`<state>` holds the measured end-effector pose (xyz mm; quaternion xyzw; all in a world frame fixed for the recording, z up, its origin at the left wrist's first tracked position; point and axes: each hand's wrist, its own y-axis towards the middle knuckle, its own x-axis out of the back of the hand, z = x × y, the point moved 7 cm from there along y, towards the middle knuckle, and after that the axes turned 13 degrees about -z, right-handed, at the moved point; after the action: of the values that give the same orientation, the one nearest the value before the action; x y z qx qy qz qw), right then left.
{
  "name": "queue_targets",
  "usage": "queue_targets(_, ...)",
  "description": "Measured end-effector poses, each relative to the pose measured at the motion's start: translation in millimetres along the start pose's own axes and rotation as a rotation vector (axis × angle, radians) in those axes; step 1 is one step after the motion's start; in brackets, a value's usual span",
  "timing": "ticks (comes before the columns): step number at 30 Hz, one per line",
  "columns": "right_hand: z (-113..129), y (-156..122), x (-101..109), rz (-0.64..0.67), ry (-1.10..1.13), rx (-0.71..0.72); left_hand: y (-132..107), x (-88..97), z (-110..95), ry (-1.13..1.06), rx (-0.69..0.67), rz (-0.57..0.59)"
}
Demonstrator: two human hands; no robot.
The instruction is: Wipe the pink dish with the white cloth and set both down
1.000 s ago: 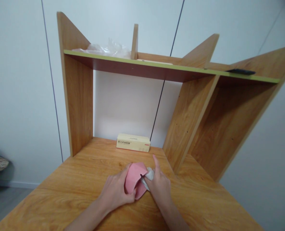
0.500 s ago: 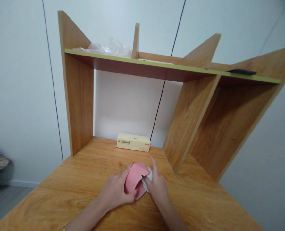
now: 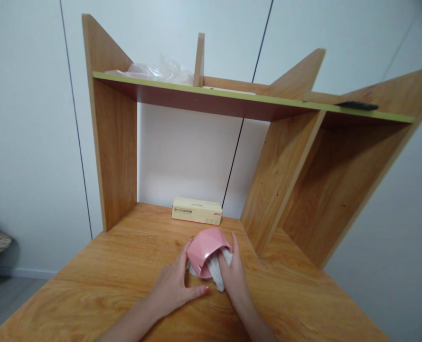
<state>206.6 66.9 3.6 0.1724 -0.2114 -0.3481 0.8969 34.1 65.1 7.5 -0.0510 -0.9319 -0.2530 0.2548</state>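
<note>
A hollow, glossy pink container [image 3: 208, 243] with faceted sides and notches in its rim is tilted above the desk, its opening facing me. At its left side is my left hand [image 3: 173, 285], fingers along the wall and thumb stretched out away from it. My right hand [image 3: 234, 275] reaches into the opening, closed on a thin white cloth [image 3: 215, 273]; its fingertips are partly hidden. Part of the cloth hangs out below the rim, and some white material also shows at the container's lower left.
Behind the hands, a cream box [image 3: 196, 211] with printed lettering stands on the wooden desk [image 3: 89, 294]. A shelf [image 3: 232, 98] runs overhead, bearing a clear plastic bag [image 3: 161, 71] and a flat black object [image 3: 357, 105]. An upright panel [image 3: 282, 180] rises at right.
The pink container has turned and moved slightly up, showing more of its opening. My left thumb has come off its rim. More of the white cloth shows in my right hand.
</note>
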Motion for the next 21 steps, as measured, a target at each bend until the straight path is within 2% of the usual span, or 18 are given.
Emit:
queue_targets(2, -2.2, -3.2, -7.0, 0.038, 0.066, -0.02, -0.4, -1.5, -0.3, -0.034, 0.007, -0.009)
queue_targets(6, -6.0, -10.3, -20.2, 0.087, 0.118, -0.048, 0.6, 2.4, -0.6, -0.054, 0.027, -0.103)
queue_targets(12, -1.4, -6.6, -14.7, 0.049, -0.07, -0.017, 0.4, 8.3, -3.5, 0.12, 0.077, -0.136)
queue_targets(17, 9.1, -0.7, -1.8, 0.045, -0.444, 0.149, 0.4, 9.3, -10.8, 0.238, 0.055, -0.087)
queue_targets(21, 18.0, -0.8, -0.5, 0.045, -0.59, 0.354, 1.3, 5.7, -10.9, 0.272, 0.079, -0.002)
